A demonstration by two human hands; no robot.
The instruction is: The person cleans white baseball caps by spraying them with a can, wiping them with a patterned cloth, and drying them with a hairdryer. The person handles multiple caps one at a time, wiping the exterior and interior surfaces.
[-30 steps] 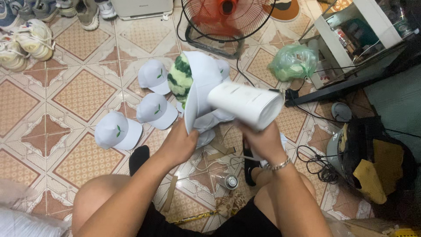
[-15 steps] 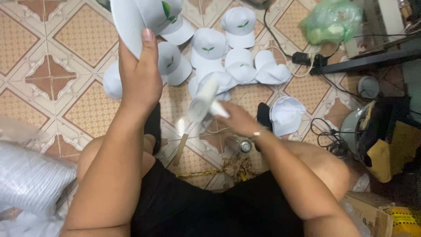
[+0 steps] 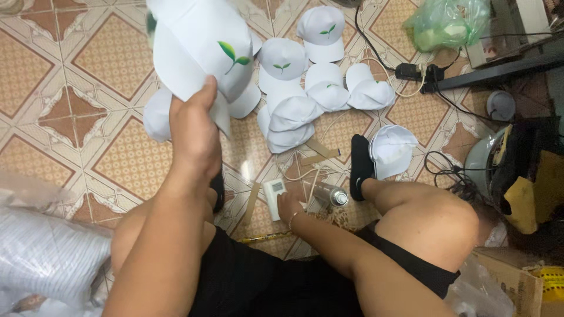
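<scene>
One view, from the head camera, shows the left hand (image 3: pixel 192 138) raised and clenched on a white cap (image 3: pixel 202 50) with a green leaf print, held above the tiled floor (image 3: pixel 64 76) at upper left, much where it was half a second ago. Half a second earlier the right hand (image 3: pixel 289 205) carried a white handheld device (image 3: pixel 274 198) in the air; now the device lies on the floor between the knees, with the fingers resting on its lower end, just beside a small metal can (image 3: pixel 330 194). Several more white caps (image 3: pixel 305 97) lie spread on the floor beyond, near a black sock (image 3: pixel 359 165).
</scene>
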